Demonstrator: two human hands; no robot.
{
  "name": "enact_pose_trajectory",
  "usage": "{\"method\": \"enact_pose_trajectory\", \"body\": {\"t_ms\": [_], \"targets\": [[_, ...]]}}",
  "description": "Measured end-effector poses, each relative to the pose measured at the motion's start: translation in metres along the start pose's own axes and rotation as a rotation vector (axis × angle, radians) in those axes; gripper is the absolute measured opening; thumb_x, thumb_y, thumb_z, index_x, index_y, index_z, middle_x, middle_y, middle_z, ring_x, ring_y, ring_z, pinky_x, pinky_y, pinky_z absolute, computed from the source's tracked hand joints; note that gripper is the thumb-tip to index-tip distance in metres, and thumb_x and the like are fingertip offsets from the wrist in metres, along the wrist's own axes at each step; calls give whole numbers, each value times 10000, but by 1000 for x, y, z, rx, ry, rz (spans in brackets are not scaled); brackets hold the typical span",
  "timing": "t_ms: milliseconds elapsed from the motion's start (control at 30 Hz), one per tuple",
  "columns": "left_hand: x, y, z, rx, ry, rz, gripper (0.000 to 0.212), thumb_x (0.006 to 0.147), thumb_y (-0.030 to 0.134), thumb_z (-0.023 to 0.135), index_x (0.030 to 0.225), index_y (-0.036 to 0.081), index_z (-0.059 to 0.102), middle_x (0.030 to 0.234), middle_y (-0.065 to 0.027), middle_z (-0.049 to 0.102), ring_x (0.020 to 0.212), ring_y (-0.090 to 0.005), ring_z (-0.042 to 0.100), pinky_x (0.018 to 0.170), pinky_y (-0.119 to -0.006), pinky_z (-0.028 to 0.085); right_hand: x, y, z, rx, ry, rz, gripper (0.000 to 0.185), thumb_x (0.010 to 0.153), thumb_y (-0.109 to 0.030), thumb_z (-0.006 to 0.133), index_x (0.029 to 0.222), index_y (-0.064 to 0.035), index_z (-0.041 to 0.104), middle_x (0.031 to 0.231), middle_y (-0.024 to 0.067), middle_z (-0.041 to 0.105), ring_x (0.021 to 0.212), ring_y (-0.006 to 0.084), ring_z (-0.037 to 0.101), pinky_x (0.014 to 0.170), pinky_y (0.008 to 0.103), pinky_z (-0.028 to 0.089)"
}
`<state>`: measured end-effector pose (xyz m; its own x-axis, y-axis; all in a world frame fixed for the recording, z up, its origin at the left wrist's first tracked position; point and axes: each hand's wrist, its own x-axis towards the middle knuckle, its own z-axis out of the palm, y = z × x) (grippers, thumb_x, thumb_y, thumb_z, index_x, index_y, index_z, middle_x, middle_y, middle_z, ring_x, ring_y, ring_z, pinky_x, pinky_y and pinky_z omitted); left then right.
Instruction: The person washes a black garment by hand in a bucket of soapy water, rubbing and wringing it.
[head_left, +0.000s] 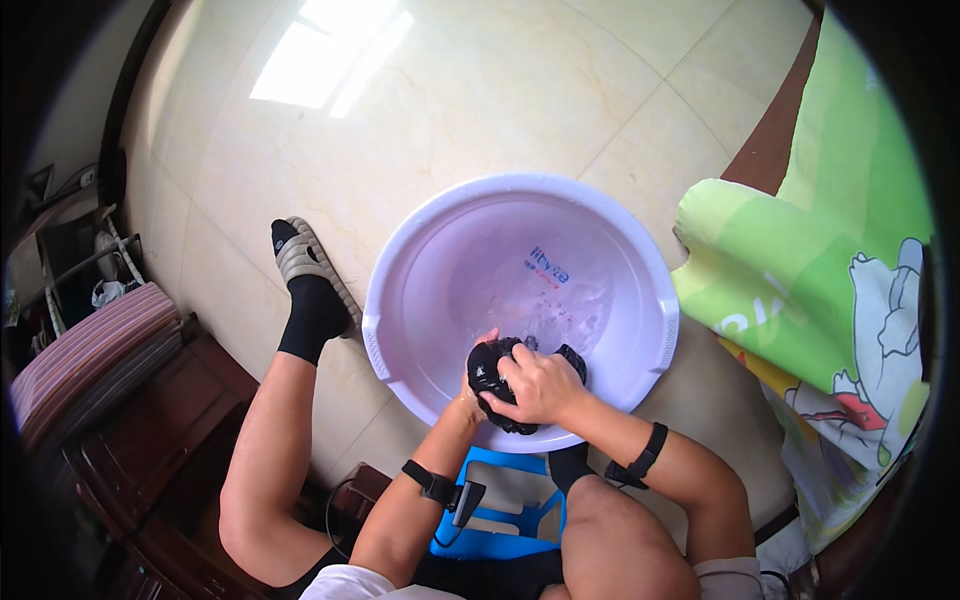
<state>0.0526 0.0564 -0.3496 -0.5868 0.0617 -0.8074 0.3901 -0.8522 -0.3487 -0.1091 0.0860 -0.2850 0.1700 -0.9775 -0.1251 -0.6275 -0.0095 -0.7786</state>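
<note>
A wet black cloth (491, 364) is bunched between both hands over the near side of a pale purple plastic basin (420, 217). My left hand (472, 386) supports the cloth from the left and below, mostly hidden by it. From the right, my right hand (536, 382) grips the cloth on top, its thumb and fingers bent into the folds. More black fabric (574, 362) shows just beyond the right hand. Shallow water (547, 307) with some suds lies in the basin, over printed lettering on its bottom.
A blue plastic stool (487, 540) is below the basin's near rim. Green patterned fabric (750, 247) hangs at the right. Dark wooden furniture (165, 435) and a striped cushion (97, 360) are at the left. A slippered foot (307, 262) rests on the tiled floor (487, 97) beside the basin.
</note>
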Motion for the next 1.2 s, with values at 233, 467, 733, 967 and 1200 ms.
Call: {"method": "enact_pose_trajectory", "body": {"t_ms": [233,467,733,967,1200], "targets": [[3,-16,-3,363,432,356,610,1012,595,382,1211,97,674,1149,-125,704,1088,-270,692,941,-431,576,3,39,10,-182,21,55,375,825,-455,697,855,-89,622,782,136,590,624,308,683,512,409,544],[-20,27,6,1126,577,772,373,995,384,606,1057,16,616,985,-137,641,952,-233,602,924,-341,456,9,59,0,-425,-61,281,536,843,-472,729,1206,-109,573,1136,176,554,972,339,612,724,427,542],[-40,22,54,2021,625,1170,412,797,366,847,850,45,594,1136,-168,572,1054,-383,561,920,-463,468,13,61,-20,-251,99,165,297,925,-392,691,870,-100,705,1102,143,590,988,313,600,838,446,441],[-43,16,48,2409,479,844,616,720,507,849,1199,179,643,1120,-95,584,1086,-331,565,910,-469,446,13,58,-20,-346,-214,370,545,786,-367,835,1183,-59,625,1145,164,593,1112,317,595,934,455,451],[-51,7,35,2649,375,753,596,692,406,870,1252,285,703,1135,-62,586,1132,-273,548,945,-464,443,-4,59,-18,-471,-556,207,630,666,-456,896,1073,-36,661,1152,153,632,1204,305,551,1014,408,398]]}}
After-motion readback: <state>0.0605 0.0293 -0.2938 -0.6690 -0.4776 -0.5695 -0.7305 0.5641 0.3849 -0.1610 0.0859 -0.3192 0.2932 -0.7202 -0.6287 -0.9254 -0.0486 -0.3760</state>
